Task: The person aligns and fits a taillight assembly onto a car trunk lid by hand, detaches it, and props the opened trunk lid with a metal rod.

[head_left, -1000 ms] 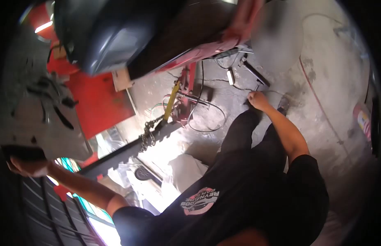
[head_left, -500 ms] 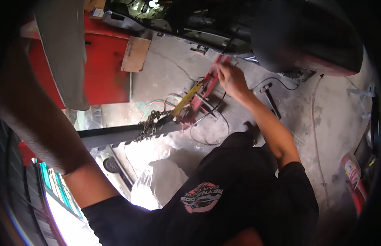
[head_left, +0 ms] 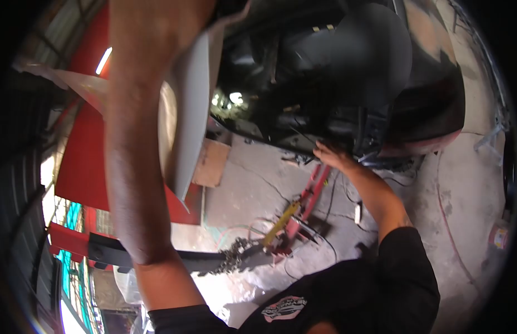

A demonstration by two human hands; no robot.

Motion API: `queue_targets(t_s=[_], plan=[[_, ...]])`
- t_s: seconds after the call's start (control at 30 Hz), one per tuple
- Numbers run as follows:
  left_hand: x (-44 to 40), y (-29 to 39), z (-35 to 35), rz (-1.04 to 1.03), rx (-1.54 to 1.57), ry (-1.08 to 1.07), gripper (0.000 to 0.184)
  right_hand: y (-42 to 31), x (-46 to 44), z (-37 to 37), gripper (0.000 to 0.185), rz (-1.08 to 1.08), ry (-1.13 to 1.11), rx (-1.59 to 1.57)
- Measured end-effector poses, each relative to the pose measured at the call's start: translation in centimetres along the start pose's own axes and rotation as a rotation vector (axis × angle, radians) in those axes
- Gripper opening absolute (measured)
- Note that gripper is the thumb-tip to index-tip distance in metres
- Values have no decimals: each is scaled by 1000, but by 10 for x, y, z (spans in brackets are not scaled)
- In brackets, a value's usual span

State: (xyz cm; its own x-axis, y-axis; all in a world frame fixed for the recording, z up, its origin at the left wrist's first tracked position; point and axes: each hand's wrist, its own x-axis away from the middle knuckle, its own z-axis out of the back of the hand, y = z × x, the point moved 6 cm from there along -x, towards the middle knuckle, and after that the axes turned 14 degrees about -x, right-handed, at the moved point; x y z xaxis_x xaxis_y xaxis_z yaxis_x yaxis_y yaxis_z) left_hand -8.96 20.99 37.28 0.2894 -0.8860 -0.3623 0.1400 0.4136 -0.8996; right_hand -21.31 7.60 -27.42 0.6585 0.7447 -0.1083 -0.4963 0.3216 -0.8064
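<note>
My left forearm (head_left: 137, 128) rises along the left side, and its hand is cut off by the top edge. Close beside that arm hangs a grey curved panel (head_left: 194, 106). Out ahead, my right hand (head_left: 333, 157) rests at the lower edge of a dark car body (head_left: 303, 83), fingers stretched out and nothing seen in them. Just below this hand is the upper end of a red metal bar (head_left: 308, 197) with a yellow bar (head_left: 282, 224) against it. A chain (head_left: 236, 253) is draped on a dark beam (head_left: 197, 260).
A large red panel (head_left: 83, 172) stands at left, with a brown board (head_left: 212, 163) near it. Hoses and cables, including a reddish hose (head_left: 450, 228), cross the concrete floor (head_left: 247, 178). A bottle with a yellow label (head_left: 499, 238) is at far right.
The view has tilted up, showing more of the car. My right hand has gone from above the red bar to the car's edge. My left arm now reaches higher.
</note>
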Motion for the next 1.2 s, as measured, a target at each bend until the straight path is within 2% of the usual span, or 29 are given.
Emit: queue_targets(t_s=[0.03,0.07,0.1,0.13,0.17,0.23,0.27,0.33,0.43,0.5,0.6,0.77,1.2], plan=[[-5,-4,-4,31,6,-20,40,-48,20,35,53,-165,90,-398],[-11,-5,-6,76,20,-31,39,-22,-4,1,32,-71,154,-650],[-18,-6,-8,111,25,-58,38,-85,26,47,16,175,278,-541],[-28,9,8,334,266,53,27,-102,39,63,14,264,499,-440],[-34,7,8,319,244,48,27,-116,51,78,13,350,720,-337],[-23,-21,-16,797,630,-63,28,-141,79,112,12,382,803,-451],[-25,-30,-13,758,528,-121,36,-153,101,131,11,384,878,-557],[-36,-32,-13,745,512,-138,34,-194,146,171,8,366,868,-697],[-39,-47,-16,781,525,-182,33,-218,201,210,14,345,803,-935],[-40,-57,-20,910,654,-218,38,-224,218,238,19,352,740,-1048],[-52,-74,-25,858,691,-243,34,-217,240,291,24,510,872,-1424],[-69,-101,-31,873,706,-280,33,-206,214,357,27,713,801,-1784],[-96,-132,-43,878,733,-321,33,-233,135,396,26,856,567,-2060]])
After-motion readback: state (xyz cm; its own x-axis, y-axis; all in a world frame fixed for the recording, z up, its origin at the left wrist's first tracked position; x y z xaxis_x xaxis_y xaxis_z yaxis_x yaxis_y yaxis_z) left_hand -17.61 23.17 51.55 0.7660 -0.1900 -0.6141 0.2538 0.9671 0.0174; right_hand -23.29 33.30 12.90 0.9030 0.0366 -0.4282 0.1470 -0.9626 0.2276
